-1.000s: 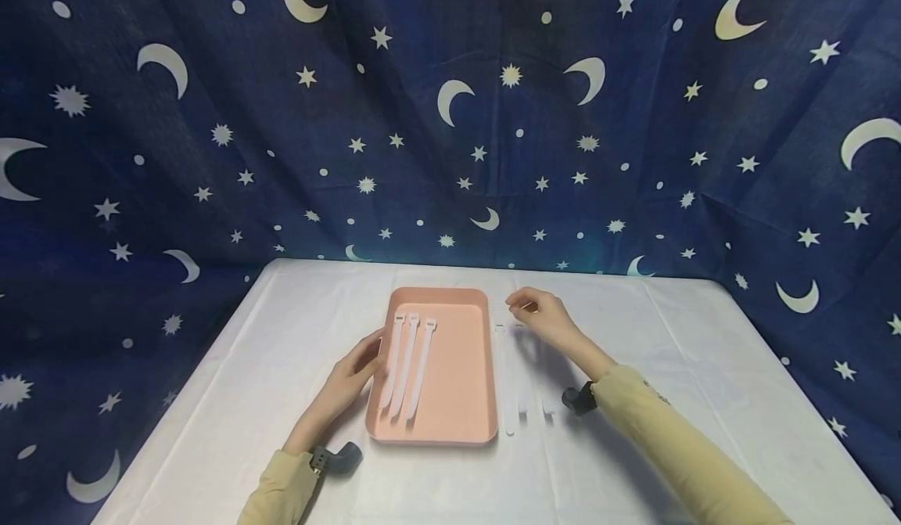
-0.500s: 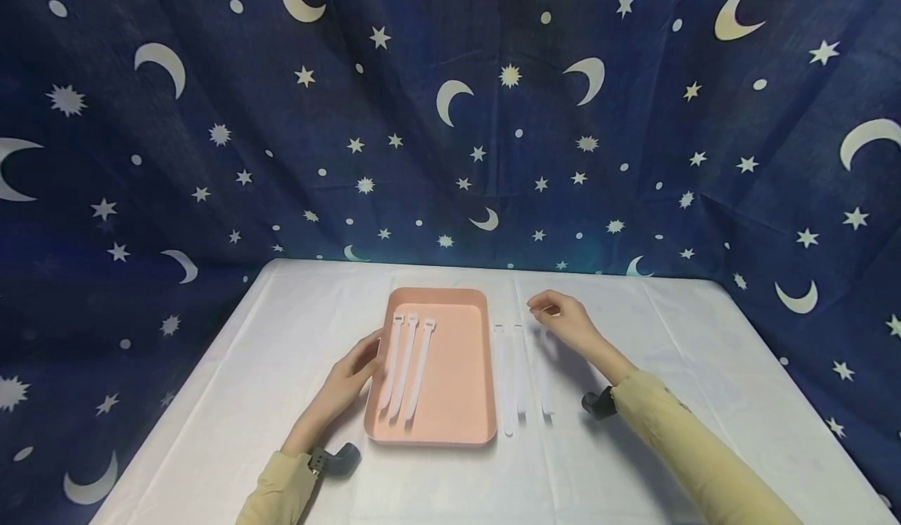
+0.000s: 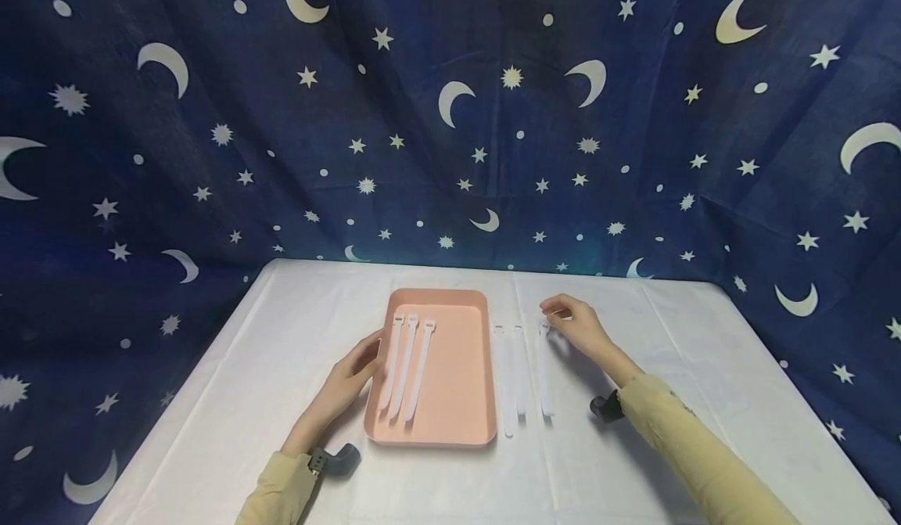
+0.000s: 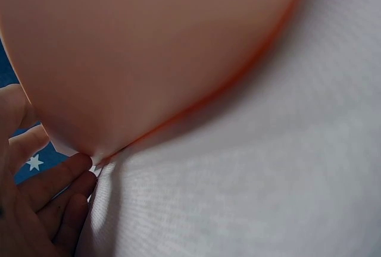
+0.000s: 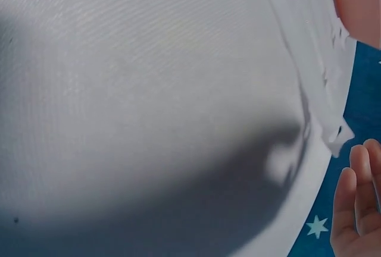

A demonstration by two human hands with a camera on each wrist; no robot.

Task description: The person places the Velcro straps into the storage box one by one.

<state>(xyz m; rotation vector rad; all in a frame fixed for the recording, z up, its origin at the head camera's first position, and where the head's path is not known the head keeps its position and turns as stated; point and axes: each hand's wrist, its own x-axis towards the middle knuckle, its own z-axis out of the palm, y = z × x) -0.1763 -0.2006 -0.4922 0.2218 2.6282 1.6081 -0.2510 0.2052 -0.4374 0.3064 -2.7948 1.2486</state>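
A pink tray (image 3: 461, 368) stands on the table. Inside, at its left, lie three white straps (image 3: 421, 368) with slotted heads at the far end, resembling cable ties. My left hand (image 3: 352, 368) rests against the tray's left side. Its loosely bent fingers (image 4: 50, 182) appear near the tray's edge in the left wrist view. Right of the tray, three more straps (image 3: 504, 384) lie lengthwise on the cloth. My right hand (image 3: 573, 323) is just above the head of the rightmost strap (image 3: 542, 372). In the right wrist view its fingers (image 5: 345, 200) look extended, with nothing held.
A white cloth (image 3: 647, 337) covers the table, whose back edge meets a dark blue curtain (image 3: 450, 118) with moons and stars. Dark wrist cameras (image 3: 338, 460) hang below both forearms.
My right hand has moved right and slightly nearer, from beside the tray's far right corner to the rightmost strap's head, uncovering the straps beneath. My left hand and the tray stay put.
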